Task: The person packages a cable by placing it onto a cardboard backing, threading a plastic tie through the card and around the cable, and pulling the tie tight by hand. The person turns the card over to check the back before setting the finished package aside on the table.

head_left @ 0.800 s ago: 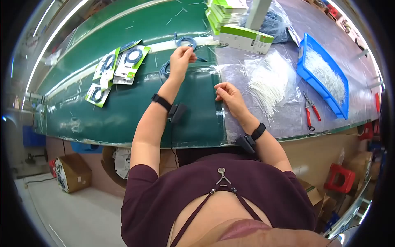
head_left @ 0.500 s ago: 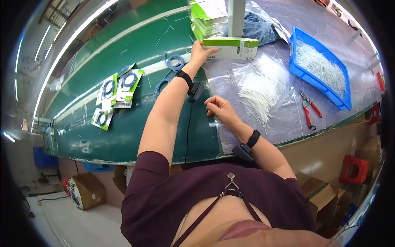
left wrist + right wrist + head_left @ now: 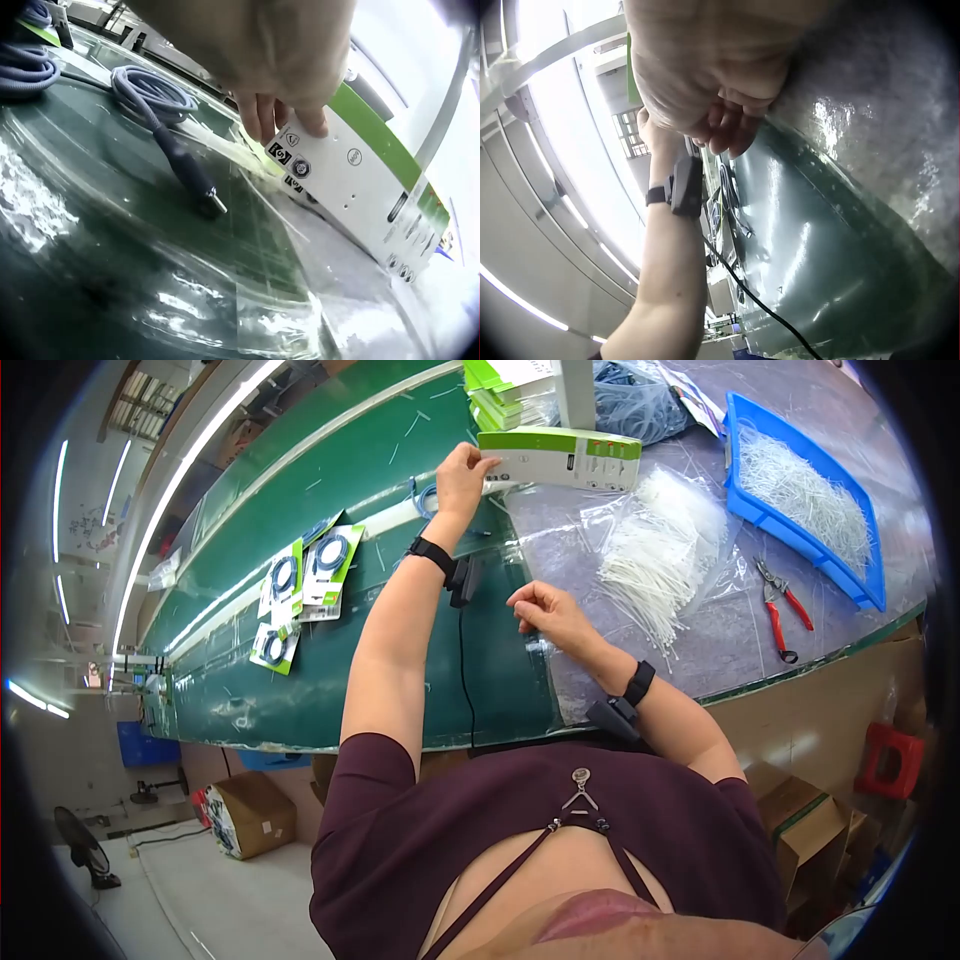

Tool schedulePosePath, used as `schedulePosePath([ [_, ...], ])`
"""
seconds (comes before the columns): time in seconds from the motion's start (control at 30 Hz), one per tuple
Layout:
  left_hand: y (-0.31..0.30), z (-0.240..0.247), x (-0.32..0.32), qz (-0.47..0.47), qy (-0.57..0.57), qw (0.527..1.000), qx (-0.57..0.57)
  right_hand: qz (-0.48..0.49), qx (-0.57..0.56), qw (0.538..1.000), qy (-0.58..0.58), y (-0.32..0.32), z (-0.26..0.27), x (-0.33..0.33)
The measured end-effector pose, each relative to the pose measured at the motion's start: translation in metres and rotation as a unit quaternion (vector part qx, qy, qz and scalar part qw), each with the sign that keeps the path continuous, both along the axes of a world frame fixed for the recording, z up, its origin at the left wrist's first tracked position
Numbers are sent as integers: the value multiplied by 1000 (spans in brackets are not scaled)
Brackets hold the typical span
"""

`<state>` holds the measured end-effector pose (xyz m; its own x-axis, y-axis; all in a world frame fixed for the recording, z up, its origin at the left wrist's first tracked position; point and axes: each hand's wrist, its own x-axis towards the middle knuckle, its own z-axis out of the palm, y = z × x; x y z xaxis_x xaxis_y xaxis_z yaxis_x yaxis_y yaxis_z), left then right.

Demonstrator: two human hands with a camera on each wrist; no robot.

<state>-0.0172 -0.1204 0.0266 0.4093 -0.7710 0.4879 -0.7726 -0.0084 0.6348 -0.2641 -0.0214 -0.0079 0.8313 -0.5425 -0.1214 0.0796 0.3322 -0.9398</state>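
Note:
In the head view my left hand (image 3: 462, 482) pinches the left end of a white and green card (image 3: 560, 460), tilted up off the table. The left wrist view shows the thumb (image 3: 312, 121) on the card's printed face (image 3: 360, 161), other fingers behind its edge. Under and beside that hand lies a coiled blue cable (image 3: 428, 502), its metal plug (image 3: 216, 201) pointing out. My right hand (image 3: 552, 615) hovers near the seam between green and grey surfaces, fingers loosely bent, holding nothing; the right wrist view shows its fingers (image 3: 731, 127) empty.
Carded cables (image 3: 325, 560) lie at the left. White ties (image 3: 655, 560) in a plastic bag, red-handled pliers (image 3: 782, 610) and a blue tray (image 3: 800, 535) of clear strips are at the right. A grey post (image 3: 575, 395) stands beside stacked green cards (image 3: 500, 390).
My left hand has gone from above the cable coil to the card, gripped it and drawn it slightly left. The right hand has stayed near the seam. The head view has shifted.

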Motion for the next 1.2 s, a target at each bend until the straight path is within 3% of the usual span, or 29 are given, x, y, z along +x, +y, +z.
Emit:
schedulePosePath([
  [0.07,24,15,8,-69,65,995,-39,-9,11,1000,-9,-2,1,-2],
  [0.1,39,17,16,-58,67,995,-38,-12,15,1000,-14,-2,1,-2],
  [0.13,56,21,27,-87,259,956,-106,-1,16,1000,-13,0,1,-1],
  [0.17,72,26,39,-113,437,875,-175,-16,6,1000,-2,1,1,1],
  [0.23,125,48,52,-136,509,810,-259,-47,-16,999,19,1,4,7],
  [0.27,151,49,65,-119,513,808,-265,-39,-16,999,18,1,10,16],
  [0.3,177,46,76,-104,517,805,-270,-33,-187,982,15,-1,19,27],
  [0.33,204,44,78,-69,531,798,-277,-29,-352,935,10,-5,27,40],
  [0.4,251,32,70,-25,561,777,-284,-131,-590,797,-1,-27,38,77],
  [0.43,273,24,62,-14,577,766,-283,-132,-594,794,-4,-41,38,95],
  [0.5,312,7,35,-4,610,744,-274,-170,-660,730,55,-64,23,133],
  [0.63,380,-18,-19,21,729,607,-315,-99,-712,691,84,-104,-21,169],
  [0.67,398,-22,-27,21,727,608,-319,-97,-713,689,80,-111,-22,173],
  [0.73,421,-30,-43,-8,792,487,-368,-43,-649,753,96,-123,-23,177],
  [0.77,422,-28,-47,-6,792,484,-371,-15,-613,782,107,-122,-21,176],
  [0.8,423,-26,-52,-44,807,463,-364,-11,-615,781,108,-120,-21,174],
  [0.87,421,-18,-62,-123,831,418,-346,-22,-662,741,108,-121,-12,168],
  [0.93,403,-16,-69,-145,837,413,-329,-25,-687,718,107,-118,-1,160],
  [1.03,365,-16,-68,-188,847,399,-295,-156,-740,653,39,-99,6,131],
  [1.07,353,-17,-68,-168,841,439,-268,-148,-743,652,44,-97,10,121],
  [1.1,341,-19,-70,-146,834,475,-240,-149,-701,695,53,-94,16,111],
  [1.17,314,-18,-74,-131,837,483,-221,-152,-610,774,75,-87,32,93],
  [1.2,301,-16,-77,-120,834,502,-196,-145,-611,774,82,-76,41,82],
])
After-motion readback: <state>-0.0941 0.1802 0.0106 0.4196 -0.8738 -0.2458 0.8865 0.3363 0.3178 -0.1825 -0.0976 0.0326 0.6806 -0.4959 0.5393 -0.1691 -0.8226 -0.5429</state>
